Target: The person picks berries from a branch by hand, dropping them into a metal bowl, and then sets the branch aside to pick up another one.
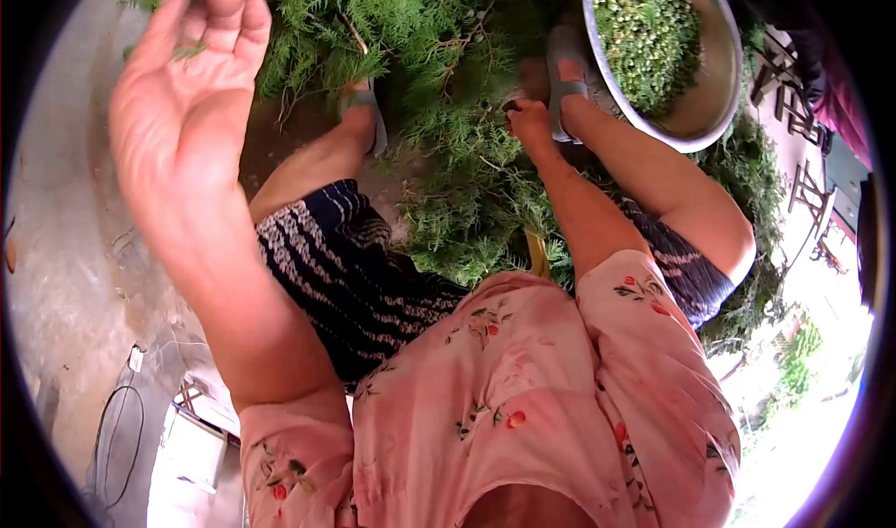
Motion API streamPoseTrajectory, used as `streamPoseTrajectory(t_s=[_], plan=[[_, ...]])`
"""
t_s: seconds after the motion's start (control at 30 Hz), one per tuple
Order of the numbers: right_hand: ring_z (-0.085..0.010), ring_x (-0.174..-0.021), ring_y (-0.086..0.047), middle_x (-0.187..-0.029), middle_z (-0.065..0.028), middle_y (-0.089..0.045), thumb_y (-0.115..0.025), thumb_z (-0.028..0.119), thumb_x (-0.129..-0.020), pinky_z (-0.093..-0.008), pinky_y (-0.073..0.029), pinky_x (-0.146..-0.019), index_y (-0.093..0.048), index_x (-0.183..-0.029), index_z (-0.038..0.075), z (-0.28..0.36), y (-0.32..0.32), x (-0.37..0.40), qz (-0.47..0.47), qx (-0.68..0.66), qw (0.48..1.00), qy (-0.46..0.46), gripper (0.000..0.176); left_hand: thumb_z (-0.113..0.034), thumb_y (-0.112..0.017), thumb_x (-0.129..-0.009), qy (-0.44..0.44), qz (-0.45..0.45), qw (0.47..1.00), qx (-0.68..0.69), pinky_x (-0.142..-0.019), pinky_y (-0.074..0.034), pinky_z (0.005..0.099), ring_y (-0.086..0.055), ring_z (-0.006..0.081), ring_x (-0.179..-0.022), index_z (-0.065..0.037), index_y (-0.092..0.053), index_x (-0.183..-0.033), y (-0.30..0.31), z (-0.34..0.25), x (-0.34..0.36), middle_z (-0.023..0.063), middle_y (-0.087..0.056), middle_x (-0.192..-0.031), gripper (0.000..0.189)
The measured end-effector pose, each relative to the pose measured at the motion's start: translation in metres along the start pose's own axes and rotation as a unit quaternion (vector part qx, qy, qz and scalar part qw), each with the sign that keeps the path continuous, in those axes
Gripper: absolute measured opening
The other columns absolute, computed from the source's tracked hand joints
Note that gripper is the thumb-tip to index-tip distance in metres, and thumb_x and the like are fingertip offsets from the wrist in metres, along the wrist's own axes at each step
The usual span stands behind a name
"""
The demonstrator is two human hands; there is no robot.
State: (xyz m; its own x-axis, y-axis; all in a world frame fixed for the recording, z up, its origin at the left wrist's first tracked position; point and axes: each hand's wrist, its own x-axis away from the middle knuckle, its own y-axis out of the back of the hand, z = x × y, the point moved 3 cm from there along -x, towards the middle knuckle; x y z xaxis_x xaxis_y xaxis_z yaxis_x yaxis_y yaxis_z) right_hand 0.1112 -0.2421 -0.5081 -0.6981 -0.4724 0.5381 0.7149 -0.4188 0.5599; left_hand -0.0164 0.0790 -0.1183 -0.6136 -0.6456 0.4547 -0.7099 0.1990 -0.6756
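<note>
My left hand (pixel 191 89) is raised close to the camera at the upper left, palm showing and fingers loosely curled but apart. A tiny green bit shows by its fingers. My right hand (pixel 530 122) is low between my legs, beside my right foot, its fingers closed around something small and dark that I cannot make out. Cut green branches (pixel 420 38) with feathery leaves lie on the ground in front of me and between my feet. Beyond my right foot, a wide metal basin (pixel 723 56) holds a heap of small green pieces (pixel 649 38).
Grey shoes (pixel 566 84) are on my feet, among the branches. More foliage (pixel 747 192) lies outside my right leg. Concrete floor (pixel 61 154) runs along the left, with a cable (pixel 119 393) lower down. Wooden stools (pixel 807 197) and pink cloth (pixel 840 108) appear at the right.
</note>
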Motion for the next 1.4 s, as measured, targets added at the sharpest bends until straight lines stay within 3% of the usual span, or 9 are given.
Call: streamPoseTrajectory(t_s=[0.17,0.4,0.53,0.67,0.73,0.8,1.07,1.2,1.4], plan=[[-0.0311,-0.062,-0.060,-0.071,-0.0153,-0.060,-0.060,0.007,-0.075,-0.0381,-0.047,-0.054,-0.057,-0.083,-0.003,0.033,-0.020,0.007,-0.058,0.114,0.988,0.090,0.013,-0.003,-0.047,-0.087,0.002,0.025,1.000,-0.003,-0.080,-0.040,0.0345,-0.047,0.0120,-0.071,0.005,-0.041,-0.116,0.009,-0.011,0.006,0.0078,-0.055,-0.087,0.031],[-0.0385,-0.084,-0.056,-0.084,-0.0220,-0.056,-0.064,0.008,-0.071,-0.0450,-0.046,-0.069,-0.051,-0.095,0.001,0.053,-0.033,0.006,-0.060,0.218,0.974,-0.030,0.029,-0.005,-0.045,-0.089,-0.012,0.008,1.000,-0.026,-0.077,-0.039,0.0330,-0.046,0.0123,-0.065,0.003,-0.038,-0.120,0.000,-0.005,0.008,0.0061,-0.053,-0.085,0.033],[-0.0295,-0.060,-0.058,-0.077,-0.0148,-0.059,-0.057,0.005,-0.074,-0.0393,-0.049,-0.055,-0.053,-0.088,0.005,0.057,0.005,0.011,-0.108,-0.140,0.984,0.009,0.015,-0.006,-0.045,-0.089,-0.013,0.004,0.999,-0.052,-0.076,-0.040,0.0323,-0.047,0.0126,-0.065,0.003,-0.041,-0.117,-0.001,-0.002,0.011,0.0061,-0.055,-0.086,0.030],[-0.0142,-0.057,-0.053,-0.070,-0.0066,-0.056,-0.054,-0.001,-0.075,-0.0235,-0.044,-0.054,-0.053,-0.077,0.004,0.099,0.100,0.008,-0.133,-0.545,0.828,-0.019,0.006,-0.006,-0.045,-0.089,-0.022,0.006,0.998,-0.065,-0.076,-0.041,0.0317,-0.049,0.0125,-0.065,0.002,-0.043,-0.116,0.001,-0.002,0.009,0.0066,-0.056,-0.085,0.028],[-0.0206,-0.070,-0.055,-0.074,-0.0098,-0.057,-0.047,0.020,-0.085,-0.0310,-0.046,-0.067,-0.052,-0.088,0.002,0.130,0.135,0.010,-0.046,-0.677,0.733,0.044,0.020,-0.006,-0.046,-0.089,-0.014,0.002,0.998,-0.057,-0.076,-0.041,0.0315,-0.049,0.0123,-0.064,0.002,-0.043,-0.116,0.003,-0.002,0.008,0.0064,-0.056,-0.085,0.029],[-0.0217,-0.076,-0.055,-0.080,-0.0104,-0.058,-0.042,0.031,-0.088,-0.0331,-0.046,-0.070,-0.051,-0.094,0.001,0.133,0.143,0.009,-0.167,-0.721,0.672,-0.009,0.032,-0.007,-0.047,-0.088,-0.011,0.002,0.999,-0.047,-0.077,-0.041,0.0312,-0.050,0.0121,-0.064,0.002,-0.043,-0.116,0.003,-0.002,0.009,0.0063,-0.057,-0.085,0.029],[-0.0180,-0.057,-0.058,-0.085,-0.0144,-0.057,-0.051,0.000,-0.082,-0.0305,-0.046,-0.044,-0.053,-0.097,-0.003,0.109,0.027,-0.050,-0.119,-0.529,0.825,-0.163,0.016,-0.008,-0.047,-0.089,-0.012,-0.017,0.998,-0.054,-0.073,-0.041,0.0305,-0.046,0.0102,-0.064,-0.001,-0.043,-0.116,-0.002,0.001,0.011,0.0050,-0.056,-0.086,0.028],[-0.0243,-0.078,-0.061,-0.094,-0.0133,-0.058,-0.056,-0.001,-0.078,-0.0320,-0.049,-0.060,-0.050,-0.108,-0.006,0.105,0.008,-0.080,-0.169,-0.203,0.959,-0.101,0.030,-0.010,-0.042,-0.091,-0.016,0.004,0.998,-0.066,-0.073,-0.041,0.0310,-0.046,0.0111,-0.064,0.000,-0.042,-0.116,-0.004,0.003,0.013,0.0054,-0.055,-0.087,0.027],[-0.0268,-0.095,-0.058,-0.109,-0.0176,-0.057,-0.070,0.019,-0.070,-0.0324,-0.045,-0.082,-0.050,-0.116,-0.001,0.099,-0.015,-0.112,-0.167,-0.142,0.962,-0.162,0.053,-0.011,-0.036,-0.093,-0.024,0.025,0.996,-0.086,-0.073,-0.041,0.0323,-0.048,0.0123,-0.063,0.001,-0.042,-0.115,-0.009,0.004,0.011,0.0072,-0.053,-0.086,0.025]])
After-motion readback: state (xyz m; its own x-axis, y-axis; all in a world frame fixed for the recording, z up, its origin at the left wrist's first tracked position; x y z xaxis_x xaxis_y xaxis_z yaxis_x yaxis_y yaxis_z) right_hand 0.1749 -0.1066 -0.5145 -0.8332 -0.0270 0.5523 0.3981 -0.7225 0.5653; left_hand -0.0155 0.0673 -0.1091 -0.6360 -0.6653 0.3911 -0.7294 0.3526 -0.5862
